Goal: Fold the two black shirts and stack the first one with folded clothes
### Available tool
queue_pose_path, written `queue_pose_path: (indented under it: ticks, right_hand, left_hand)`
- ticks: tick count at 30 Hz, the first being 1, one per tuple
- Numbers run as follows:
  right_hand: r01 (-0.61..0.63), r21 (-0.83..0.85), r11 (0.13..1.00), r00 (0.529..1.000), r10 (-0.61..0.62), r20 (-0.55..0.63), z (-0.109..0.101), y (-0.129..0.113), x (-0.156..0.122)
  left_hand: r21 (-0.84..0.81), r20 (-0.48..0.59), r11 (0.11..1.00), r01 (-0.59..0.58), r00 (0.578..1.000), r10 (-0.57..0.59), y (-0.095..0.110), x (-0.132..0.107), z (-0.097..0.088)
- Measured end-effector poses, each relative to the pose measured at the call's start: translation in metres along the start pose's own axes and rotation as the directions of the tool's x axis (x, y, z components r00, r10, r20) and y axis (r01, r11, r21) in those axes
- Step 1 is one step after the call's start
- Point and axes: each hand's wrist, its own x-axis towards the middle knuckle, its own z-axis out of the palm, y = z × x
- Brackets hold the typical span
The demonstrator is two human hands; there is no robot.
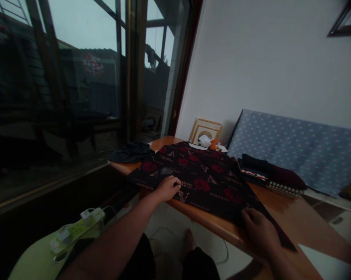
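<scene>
Dark garment [212, 179] | neckline [198, 146] far, long axis near-to-far | left hand [168, 189], right hand [258, 225] curled, grip unclear

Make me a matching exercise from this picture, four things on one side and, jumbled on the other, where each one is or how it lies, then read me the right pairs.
Things:
1. Patterned garment
2. Power strip
3. Folded clothes
4. Dark grey cloth

Places and states:
A. On a pale yellow-green surface
B. Piled up in front of a blue dotted panel
C. Bunched up near the window glass
D. Spread out flat across the wooden table

Right pairs: 1-D, 2-A, 3-B, 4-C.
</scene>
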Motion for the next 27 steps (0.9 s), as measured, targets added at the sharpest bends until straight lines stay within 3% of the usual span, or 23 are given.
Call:
queue_pose_path:
  ticks: [3, 6, 9, 17, 20, 23, 27]
  right_hand:
    - [0.008, -0.067, 0.998, 0.999, -0.005, 0.047, 0.006, -0.007, -0.002]
    - [0.004, -0.113, 0.994, 0.998, 0.003, 0.056, 0.007, -0.008, -0.002]
    - [0.003, -0.116, 0.993, 0.997, 0.006, 0.077, 0.008, -0.008, 0.000]
    - [-0.012, -0.088, 0.996, 0.998, 0.017, 0.060, 0.012, -0.007, 0.004]
    - [-0.011, -0.074, 0.997, 0.999, 0.014, 0.045, 0.012, -0.011, 0.001]
    - [0.021, -0.012, 1.000, 0.999, -0.020, 0.033, 0.011, -0.033, -0.005]
    - [0.163, 0.180, 0.970, 0.984, -0.174, 0.048, 0.014, -0.088, -0.013]
  left_hand:
    - [0.205, 0.007, 0.974, 0.095, 0.995, -0.099, -0.028, 0.004, -0.026]
    - [0.273, -0.021, 0.943, 0.188, 0.982, -0.189, -0.052, 0.008, -0.051]
    - [0.317, -0.056, 0.917, 0.242, 0.970, -0.236, -0.062, 0.010, -0.064]
    - [0.368, 0.023, 0.911, 0.183, 0.978, -0.206, -0.054, 0.009, -0.072]
    - [0.326, 0.060, 0.939, 0.110, 0.989, -0.137, -0.046, 0.000, -0.077]
    - [0.256, 0.169, 0.967, -0.011, 0.985, -0.034, -0.035, -0.018, -0.080]
    - [0.244, 0.250, 0.968, -0.061, 0.968, -0.002, -0.019, -0.039, -0.080]
